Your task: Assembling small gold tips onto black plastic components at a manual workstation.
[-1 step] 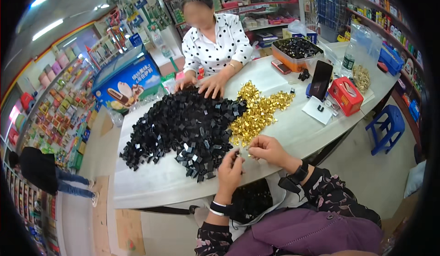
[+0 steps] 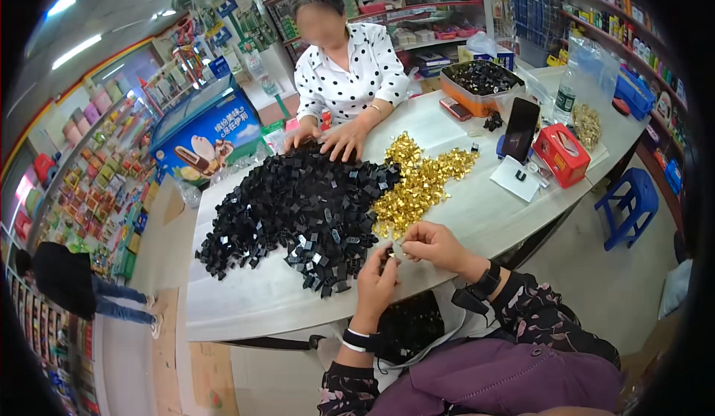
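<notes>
Over the near edge of the table, my left hand [image 2: 375,280] is closed, its thumb and fingers pinching a small black plastic piece [image 2: 388,252] with a light spot on it. Close to its right, my right hand [image 2: 438,248] pinches with thumb and forefinger; whatever sits between those fingertips is too small to make out. Beyond both hands spreads a heap of gold metal-looking pieces [image 2: 417,174]. To its left lies a larger heap of black plastic pieces [image 2: 298,207], touching the gold one.
Across the white table [image 2: 231,308] a person [image 2: 350,73] rests both hands on the black heap. On the right stand a phone [image 2: 520,129], a red box [image 2: 561,155] and an orange-sided tub [image 2: 480,88] of black pieces. A bag of black pieces [image 2: 410,326] lies at my lap.
My hands have shifted very slightly, with the fingertips a little nearer each other. The heaps and the person opposite look the same.
</notes>
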`<state>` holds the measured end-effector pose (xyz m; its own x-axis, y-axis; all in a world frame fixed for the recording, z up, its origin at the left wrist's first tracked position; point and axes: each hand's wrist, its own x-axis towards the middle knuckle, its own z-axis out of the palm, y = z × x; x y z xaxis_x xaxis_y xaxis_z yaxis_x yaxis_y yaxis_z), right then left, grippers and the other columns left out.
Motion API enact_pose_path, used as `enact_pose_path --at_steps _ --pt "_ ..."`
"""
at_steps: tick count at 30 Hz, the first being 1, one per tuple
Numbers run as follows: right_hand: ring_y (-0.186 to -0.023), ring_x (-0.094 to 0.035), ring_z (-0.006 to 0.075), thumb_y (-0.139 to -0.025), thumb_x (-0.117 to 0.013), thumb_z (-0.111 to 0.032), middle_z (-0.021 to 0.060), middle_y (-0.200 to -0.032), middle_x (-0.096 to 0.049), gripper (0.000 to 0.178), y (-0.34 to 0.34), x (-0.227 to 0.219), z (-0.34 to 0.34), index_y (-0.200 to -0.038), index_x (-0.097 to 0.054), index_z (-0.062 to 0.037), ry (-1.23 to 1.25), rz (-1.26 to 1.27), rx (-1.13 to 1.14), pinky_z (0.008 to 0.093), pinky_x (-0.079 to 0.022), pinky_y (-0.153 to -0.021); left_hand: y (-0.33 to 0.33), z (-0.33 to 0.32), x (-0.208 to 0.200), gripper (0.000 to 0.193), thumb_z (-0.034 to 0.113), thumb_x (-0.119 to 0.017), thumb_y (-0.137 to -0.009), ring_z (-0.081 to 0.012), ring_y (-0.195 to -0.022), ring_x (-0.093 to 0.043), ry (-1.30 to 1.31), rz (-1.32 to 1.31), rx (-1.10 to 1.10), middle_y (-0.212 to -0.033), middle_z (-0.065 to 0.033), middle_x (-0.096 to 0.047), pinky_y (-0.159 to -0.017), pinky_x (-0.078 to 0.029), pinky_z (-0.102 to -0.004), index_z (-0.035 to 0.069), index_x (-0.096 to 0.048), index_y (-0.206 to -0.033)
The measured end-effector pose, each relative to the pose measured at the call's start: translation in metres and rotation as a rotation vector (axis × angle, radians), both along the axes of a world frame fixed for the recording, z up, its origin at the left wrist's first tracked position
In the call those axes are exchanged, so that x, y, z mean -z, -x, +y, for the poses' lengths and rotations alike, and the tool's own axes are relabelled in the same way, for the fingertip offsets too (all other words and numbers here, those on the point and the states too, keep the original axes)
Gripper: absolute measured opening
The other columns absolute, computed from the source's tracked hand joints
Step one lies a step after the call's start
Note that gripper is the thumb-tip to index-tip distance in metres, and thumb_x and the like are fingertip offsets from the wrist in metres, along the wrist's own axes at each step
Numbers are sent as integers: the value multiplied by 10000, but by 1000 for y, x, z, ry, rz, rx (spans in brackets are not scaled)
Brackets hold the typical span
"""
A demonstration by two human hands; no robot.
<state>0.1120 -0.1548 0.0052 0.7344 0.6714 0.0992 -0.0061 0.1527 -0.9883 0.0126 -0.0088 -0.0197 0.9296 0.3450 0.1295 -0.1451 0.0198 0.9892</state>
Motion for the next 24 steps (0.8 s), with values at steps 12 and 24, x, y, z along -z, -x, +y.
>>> enact_pose_path --at_steps 12,24 --pt "-667 -552 52 -863 -619 -122 -6 -782 -590 92 -1 -3 -5 -892 -576 -46 20 95 -140 196 -454 -590 -8 -2 -7 301 76 -579 -868 -84 -659 -549 -751 -296 -58 -871 -54 -611 -593 -447 -236 21 -565 -1164" --pt "-679 -572 53 -871 -641 -196 1 -796 -617 162 -7 -8 -10 -906 -598 -45 165 204 -197 190 -461 -589 0 -5 -6 245 72 -546 -870 -165 -716 -612 -569 -106 -37 -868 -106 -631 -642 -475 -270 16 -557 -1108"
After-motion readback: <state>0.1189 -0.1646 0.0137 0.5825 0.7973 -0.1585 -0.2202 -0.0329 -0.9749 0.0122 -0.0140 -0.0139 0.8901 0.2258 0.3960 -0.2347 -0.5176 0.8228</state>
